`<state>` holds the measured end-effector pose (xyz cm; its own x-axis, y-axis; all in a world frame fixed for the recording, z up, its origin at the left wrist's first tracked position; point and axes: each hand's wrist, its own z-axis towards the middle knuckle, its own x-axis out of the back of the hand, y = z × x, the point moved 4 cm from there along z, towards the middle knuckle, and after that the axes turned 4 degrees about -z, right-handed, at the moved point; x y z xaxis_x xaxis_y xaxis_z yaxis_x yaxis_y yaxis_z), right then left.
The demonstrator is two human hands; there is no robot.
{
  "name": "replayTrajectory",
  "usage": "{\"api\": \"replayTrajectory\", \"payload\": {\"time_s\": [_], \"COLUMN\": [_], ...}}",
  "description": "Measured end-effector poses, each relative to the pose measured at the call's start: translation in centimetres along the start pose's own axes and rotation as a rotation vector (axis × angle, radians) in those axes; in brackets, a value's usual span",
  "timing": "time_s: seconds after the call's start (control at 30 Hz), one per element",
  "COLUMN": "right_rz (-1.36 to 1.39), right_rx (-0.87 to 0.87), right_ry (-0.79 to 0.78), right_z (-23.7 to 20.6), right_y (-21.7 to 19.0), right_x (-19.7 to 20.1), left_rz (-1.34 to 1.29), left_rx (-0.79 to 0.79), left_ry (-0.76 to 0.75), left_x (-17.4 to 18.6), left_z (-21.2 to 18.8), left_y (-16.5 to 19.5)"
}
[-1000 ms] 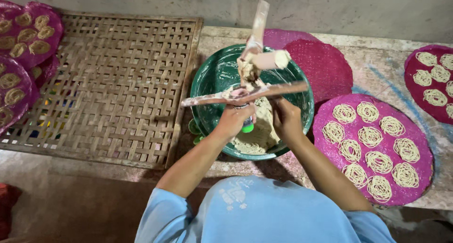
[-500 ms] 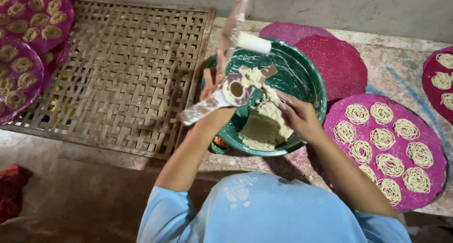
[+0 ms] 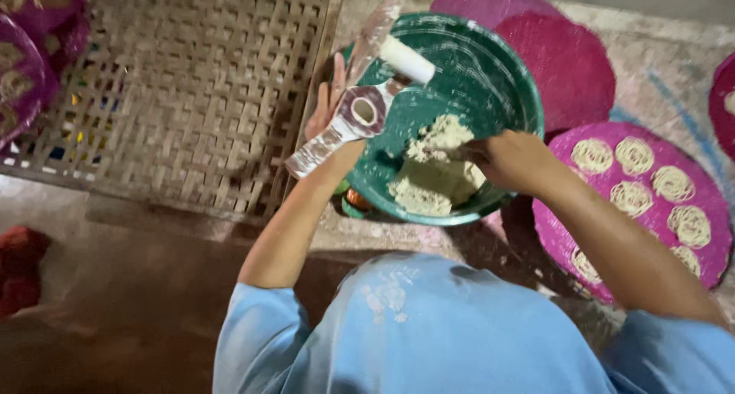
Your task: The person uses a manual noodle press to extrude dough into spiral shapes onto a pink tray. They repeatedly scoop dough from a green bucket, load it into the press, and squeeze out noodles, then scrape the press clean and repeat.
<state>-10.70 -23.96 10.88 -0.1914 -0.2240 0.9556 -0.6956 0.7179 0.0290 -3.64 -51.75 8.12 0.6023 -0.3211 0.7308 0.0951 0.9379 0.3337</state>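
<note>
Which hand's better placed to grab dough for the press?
Right. The right hand is already in the green bowl on the dough; the left hand is holding the press.

**Hidden, cropped and blurred parts**

The left hand is being largely covered by the metal press, so its grip cannot be told. The right hand fingertips are being lost in the dough. The round trays at left are being cropped and blurred. The red object is being cut off, unidentifiable.
</note>
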Motion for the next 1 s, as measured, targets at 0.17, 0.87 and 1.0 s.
{"api": "replayTrajectory", "payload": {"time_s": [0.17, 0.87, 1.0], "right_rz": [-0.276, 0.689, 0.848], "right_rx": [0.137, 0.170, 0.240], "right_ry": [-0.051, -0.049, -0.029], "right_z": [4.4, -4.8, -4.1], "right_y": [-2.8, 0.8, 1.8], "right_x": [-4.6, 2.3, 7.5], "left_rz": [-0.050, -0.162, -0.171], "left_rx": [0.006, -0.011, -0.233], "left_ry": [0.099, -0.027, -0.019], "left_x": [-0.7, -0.1, 1.6], "left_z": [-2.0, -0.2, 0.5], "left_y": [1.6, 1.4, 4.5]}}
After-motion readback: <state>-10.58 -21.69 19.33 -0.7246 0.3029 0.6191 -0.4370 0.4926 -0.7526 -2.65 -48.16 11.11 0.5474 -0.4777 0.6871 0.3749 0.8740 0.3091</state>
